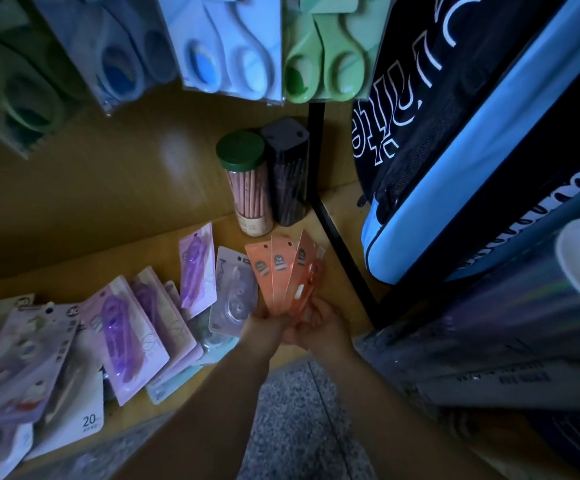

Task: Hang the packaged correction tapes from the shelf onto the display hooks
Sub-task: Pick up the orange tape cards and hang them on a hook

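Note:
Both of my hands hold a fan of several orange correction tape packs (283, 271) just above the wooden shelf (115, 258). My left hand (262, 325) grips the bottom of the fan from the left, and my right hand (319, 323) pinches its right side. More packs lie on the shelf: a clear one (233, 289), purple ones (196, 265) (125, 337) and pale ones (21, 358) at the far left. No display hook tips are visible; packaged scissors (226, 50) hang overhead.
Two pencil tubs, one green-lidded (247, 181) and one black (288, 174), stand at the shelf's back right beside a black upright post (316, 150). Black and blue backpacks (472, 133) crowd the right side. Grey floor (299, 427) shows below the shelf edge.

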A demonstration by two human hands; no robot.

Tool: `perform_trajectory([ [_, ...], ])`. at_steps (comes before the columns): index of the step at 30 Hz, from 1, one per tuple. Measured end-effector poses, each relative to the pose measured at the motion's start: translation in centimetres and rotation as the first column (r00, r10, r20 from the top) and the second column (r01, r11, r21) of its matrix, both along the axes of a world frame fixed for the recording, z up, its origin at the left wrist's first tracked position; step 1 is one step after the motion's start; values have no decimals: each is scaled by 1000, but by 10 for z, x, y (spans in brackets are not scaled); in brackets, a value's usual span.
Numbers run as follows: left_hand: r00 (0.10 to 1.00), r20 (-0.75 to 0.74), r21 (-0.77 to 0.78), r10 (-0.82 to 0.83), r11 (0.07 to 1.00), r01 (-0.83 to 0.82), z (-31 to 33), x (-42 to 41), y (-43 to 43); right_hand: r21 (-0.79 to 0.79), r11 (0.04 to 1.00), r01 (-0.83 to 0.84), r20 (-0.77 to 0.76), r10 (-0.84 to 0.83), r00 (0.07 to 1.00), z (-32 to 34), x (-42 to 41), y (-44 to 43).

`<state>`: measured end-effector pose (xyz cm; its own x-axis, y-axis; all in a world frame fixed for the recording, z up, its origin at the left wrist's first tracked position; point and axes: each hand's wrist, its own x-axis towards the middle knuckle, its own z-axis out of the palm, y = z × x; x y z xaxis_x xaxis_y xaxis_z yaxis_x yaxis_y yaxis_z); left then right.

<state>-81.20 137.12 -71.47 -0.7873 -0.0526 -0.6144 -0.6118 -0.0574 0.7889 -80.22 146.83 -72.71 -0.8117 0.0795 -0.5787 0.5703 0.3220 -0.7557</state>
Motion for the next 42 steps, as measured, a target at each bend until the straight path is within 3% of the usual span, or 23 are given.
perform_trajectory([
  [4,999,22,109,-45,993,42,2,3,-1,-80,994,69,-34,-72,997,-2,0,3],
  [9,998,7,183,-60,981,58,7,4,2,-232,925,302,-6,-312,950,-4,-6,0],
  [16,996,-5,223,-84,971,83,12,15,0,-291,887,359,50,-361,931,5,-1,12],
  [24,995,-68,303,-74,949,91,60,50,-27,-361,929,74,-55,-100,993,68,28,17],
  [29,981,-162,337,-101,929,152,132,95,-54,-232,958,-167,-149,135,980,145,61,10],
  [35,918,-376,240,-124,944,226,225,156,-76,-211,939,-273,-312,200,929,244,114,-5],
  [42,811,-585,240,9,957,162,317,216,-88,-223,898,-380,-517,222,827,351,166,-22],
])
